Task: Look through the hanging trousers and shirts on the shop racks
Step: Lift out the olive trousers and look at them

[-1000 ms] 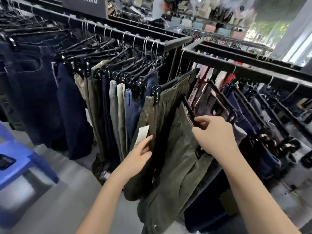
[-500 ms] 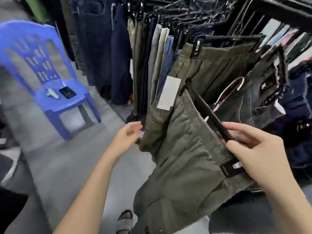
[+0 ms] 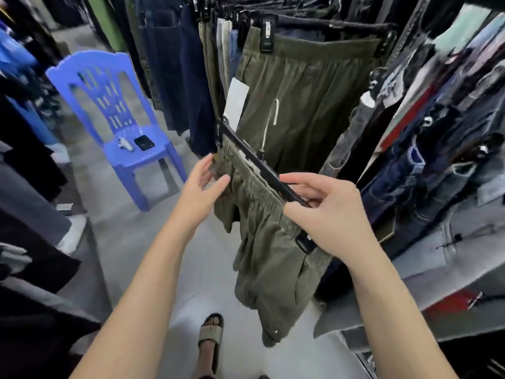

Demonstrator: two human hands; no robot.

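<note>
An olive green pair of trousers (image 3: 262,255) hangs from a black clip hanger (image 3: 254,160) that I have pulled off the rack, tilted down to the right. My right hand (image 3: 325,212) grips the hanger's near end at the waistband. My left hand (image 3: 202,184) touches the waistband's far end with straight fingers. Behind it, a second olive pair (image 3: 303,97) with a white paper tag (image 3: 236,99) hangs on the rack, next to dark blue jeans (image 3: 175,64) and several beige and grey trousers.
A blue plastic chair (image 3: 114,119) stands on the grey floor to the left, with a black phone (image 3: 144,142) and a small white object on its seat. Dark garments crowd the left edge. Shirts and jeans fill the right rack (image 3: 437,127). My sandalled foot (image 3: 210,335) shows below.
The view has dropped from the rack tops toward the floor. The olive trousers have come out toward me, and my left hand has moved from the hanging pair to this waistband.
</note>
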